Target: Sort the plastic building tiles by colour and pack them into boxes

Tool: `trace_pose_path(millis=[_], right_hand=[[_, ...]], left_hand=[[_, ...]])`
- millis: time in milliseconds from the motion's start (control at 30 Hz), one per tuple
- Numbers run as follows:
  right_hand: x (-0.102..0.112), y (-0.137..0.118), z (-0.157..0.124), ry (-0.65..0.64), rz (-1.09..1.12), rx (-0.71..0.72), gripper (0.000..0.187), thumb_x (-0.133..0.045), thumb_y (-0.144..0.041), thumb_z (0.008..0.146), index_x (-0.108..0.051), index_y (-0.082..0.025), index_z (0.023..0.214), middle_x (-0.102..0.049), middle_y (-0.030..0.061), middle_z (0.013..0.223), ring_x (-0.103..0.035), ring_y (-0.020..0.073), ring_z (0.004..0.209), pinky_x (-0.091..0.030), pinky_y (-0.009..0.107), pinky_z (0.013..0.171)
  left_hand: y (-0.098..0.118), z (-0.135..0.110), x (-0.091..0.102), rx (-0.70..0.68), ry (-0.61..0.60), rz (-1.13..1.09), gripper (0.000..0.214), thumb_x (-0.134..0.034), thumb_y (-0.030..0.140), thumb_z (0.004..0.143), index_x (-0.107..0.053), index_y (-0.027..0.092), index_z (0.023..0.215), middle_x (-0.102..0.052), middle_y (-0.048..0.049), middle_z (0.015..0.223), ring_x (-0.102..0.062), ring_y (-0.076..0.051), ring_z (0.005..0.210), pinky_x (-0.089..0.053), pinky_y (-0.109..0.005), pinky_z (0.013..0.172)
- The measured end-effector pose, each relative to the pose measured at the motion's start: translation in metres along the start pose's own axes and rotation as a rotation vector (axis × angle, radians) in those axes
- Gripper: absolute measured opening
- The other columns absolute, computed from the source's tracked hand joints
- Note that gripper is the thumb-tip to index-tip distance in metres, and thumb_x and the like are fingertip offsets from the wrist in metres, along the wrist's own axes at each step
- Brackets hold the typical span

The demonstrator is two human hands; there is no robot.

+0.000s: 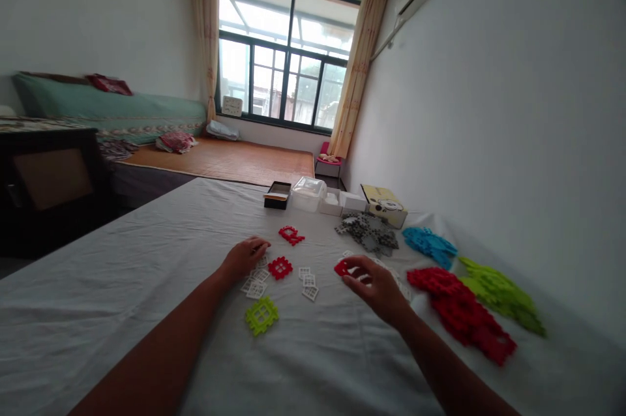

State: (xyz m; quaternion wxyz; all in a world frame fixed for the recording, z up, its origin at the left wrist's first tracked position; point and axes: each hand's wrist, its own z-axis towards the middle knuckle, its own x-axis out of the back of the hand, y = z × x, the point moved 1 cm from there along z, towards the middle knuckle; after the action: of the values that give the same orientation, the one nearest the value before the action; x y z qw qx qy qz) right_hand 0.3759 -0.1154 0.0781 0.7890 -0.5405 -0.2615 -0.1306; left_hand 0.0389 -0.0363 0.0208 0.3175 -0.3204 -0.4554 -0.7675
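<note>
My right hand [375, 287] pinches a small red plastic piece [341, 268] between thumb and fingers, above white window-frame pieces that it partly hides. My left hand [247, 257] is closed, its fingers curled together; what they hold, if anything, I cannot make out. Under and in front of it lie several white window-frame pieces [255, 287]. Beside it is a red square interlocking tile [280, 267] with a four-pane middle. A lime-green tile [261, 316] of similar shape lies nearer me. Between the hands are more white frames [309, 282], and farther back some red pieces [291, 235].
Piles of grey tiles [369, 232], blue tiles [430, 246], red tiles [462, 308] and lime-green tiles [503, 295] line the right side. A black box [278, 195], a clear plastic container [308, 194], white boxes [353, 201] and a yellow box [385, 205] stand along the back of the cloth-covered table [147, 253].
</note>
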Motion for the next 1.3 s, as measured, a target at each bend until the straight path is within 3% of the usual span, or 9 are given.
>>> trace_pose_path(millis=[200, 300, 467, 600, 733, 900, 1000, 1133, 1300], right_hand=[[0.135, 0.068, -0.053, 0.381, -0.428, -0.214, 0.039, -0.058, -0.054, 0.074, -0.062, -0.025, 0.100, -0.070, 0.0069, 0.095, -0.066, 0.0256, 0.082, -0.051, 0.040, 0.075], [0.185, 0.106, -0.072, 0.496, -0.532, -0.342, 0.033, -0.055, -0.054, 0.074, -0.064, -0.027, 0.092, -0.071, 0.0095, 0.093, -0.067, 0.0285, 0.076, -0.050, 0.041, 0.069], [0.218, 0.143, -0.086, 0.401, -0.606, -0.458, 0.032, -0.052, -0.057, 0.074, -0.067, -0.029, 0.078, -0.072, 0.0084, 0.085, -0.068, 0.0290, 0.074, -0.049, 0.039, 0.064], [0.224, 0.135, -0.083, 0.409, -0.768, -0.478, 0.047, -0.041, -0.062, 0.078, -0.068, -0.024, 0.081, -0.072, 0.0091, 0.084, -0.067, 0.0276, 0.073, -0.047, 0.036, 0.062], [0.184, 0.089, -0.055, 0.435, -0.769, -0.279, 0.043, -0.039, -0.056, 0.082, -0.066, -0.024, 0.092, -0.071, 0.0082, 0.093, -0.066, 0.0243, 0.078, -0.047, 0.032, 0.067], [0.048, 0.024, -0.008, -0.073, -0.465, 0.087, 0.033, -0.044, -0.046, 0.086, -0.066, -0.023, 0.096, -0.069, 0.0059, 0.093, -0.063, 0.0185, 0.077, -0.049, 0.029, 0.070], [-0.027, 0.003, 0.023, -0.231, -0.448, 0.242, 0.028, -0.049, -0.039, 0.085, -0.065, -0.023, 0.102, -0.068, 0.0058, 0.097, -0.062, 0.0184, 0.085, -0.047, 0.031, 0.078], [-0.085, -0.003, 0.083, -0.210, -0.538, 0.221, 0.030, -0.052, -0.032, 0.084, -0.061, -0.023, 0.112, -0.066, 0.0056, 0.109, -0.055, 0.0202, 0.103, -0.041, 0.032, 0.090], [-0.121, 0.006, 0.142, -0.110, -0.603, 0.076, 0.049, -0.054, -0.041, 0.083, -0.050, -0.019, 0.127, -0.060, 0.0111, 0.121, -0.049, 0.0261, 0.110, -0.039, 0.038, 0.090]], left_hand=[[0.000, 0.001, -0.001, 0.019, -0.026, 0.030, 0.038, -0.037, 0.042, 0.087, -0.067, 0.020, 0.097, -0.067, -0.0051, 0.104, -0.062, -0.020, 0.094, -0.045, -0.028, 0.084], [0.002, 0.001, -0.001, 0.028, -0.032, 0.059, 0.038, -0.037, 0.042, 0.086, -0.067, 0.020, 0.097, -0.067, -0.0051, 0.105, -0.062, -0.020, 0.095, -0.045, -0.028, 0.084], [0.006, 0.000, 0.002, 0.024, -0.054, 0.071, 0.039, -0.036, 0.041, 0.086, -0.067, 0.020, 0.097, -0.067, -0.0057, 0.104, -0.062, -0.020, 0.093, -0.045, -0.028, 0.083], [0.006, 0.000, 0.002, 0.020, -0.053, 0.066, 0.038, -0.037, 0.042, 0.086, -0.067, 0.021, 0.097, -0.067, -0.0048, 0.104, -0.061, -0.020, 0.094, -0.044, -0.028, 0.084], [0.007, 0.000, -0.001, 0.039, -0.043, 0.075, 0.037, -0.038, 0.041, 0.087, -0.067, 0.022, 0.098, -0.067, -0.0039, 0.104, -0.062, -0.019, 0.092, -0.045, -0.027, 0.081], [0.008, -0.003, -0.003, 0.053, -0.019, 0.071, 0.033, -0.040, 0.036, 0.088, -0.068, 0.021, 0.097, -0.067, -0.0043, 0.103, -0.062, -0.018, 0.093, -0.044, -0.026, 0.083], [0.007, -0.005, -0.004, 0.045, 0.003, 0.046, 0.030, -0.041, 0.032, 0.088, -0.068, 0.021, 0.096, -0.068, -0.0045, 0.101, -0.062, -0.017, 0.091, -0.044, -0.025, 0.083], [0.006, -0.005, -0.002, 0.041, 0.006, 0.019, 0.029, -0.042, 0.030, 0.088, -0.068, 0.021, 0.096, -0.068, -0.0042, 0.099, -0.062, -0.016, 0.090, -0.044, -0.024, 0.082], [0.007, -0.003, -0.002, 0.088, 0.001, 0.049, 0.028, -0.043, 0.033, 0.089, -0.068, 0.023, 0.095, -0.067, -0.0030, 0.101, -0.062, -0.016, 0.088, -0.045, -0.024, 0.080]])
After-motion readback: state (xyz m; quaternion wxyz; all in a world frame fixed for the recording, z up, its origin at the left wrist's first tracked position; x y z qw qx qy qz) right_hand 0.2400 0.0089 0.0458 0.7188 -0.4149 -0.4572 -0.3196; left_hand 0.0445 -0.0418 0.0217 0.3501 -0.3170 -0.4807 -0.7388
